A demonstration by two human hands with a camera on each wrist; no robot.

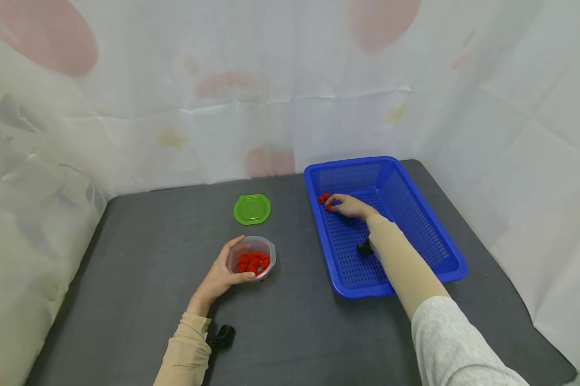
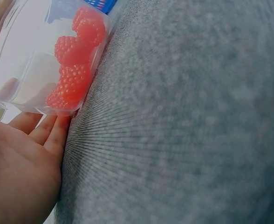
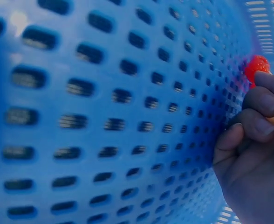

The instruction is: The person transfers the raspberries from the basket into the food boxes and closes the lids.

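My left hand (image 1: pixel 220 277) holds a clear plastic container (image 1: pixel 265 244) from its left side, thumb near and fingers on the far side. Several red raspberries (image 1: pixel 254 261) lie in its bottom; the left wrist view shows them through the wall (image 2: pixel 74 70). Inside the blue basket (image 1: pixel 338 276), toward its far left, my right hand (image 1: pixel 350 206) pinches a raspberry (image 1: pixel 329 207) at its fingertips. Beyond those fingertips lie a couple more raspberries (image 1: pixel 321 199). In the right wrist view the other fingers (image 3: pixel 256 123) are curled, and the fingertips partly hide the red raspberry (image 3: pixel 256 66).
A green lid (image 1: pixel 252 209) lies on the dark grey table (image 1: pixel 149 268), beyond the container. The basket's perforated walls rise around my right hand. A pale patterned curtain (image 1: pixel 222 134) hangs along the table's back and sides.
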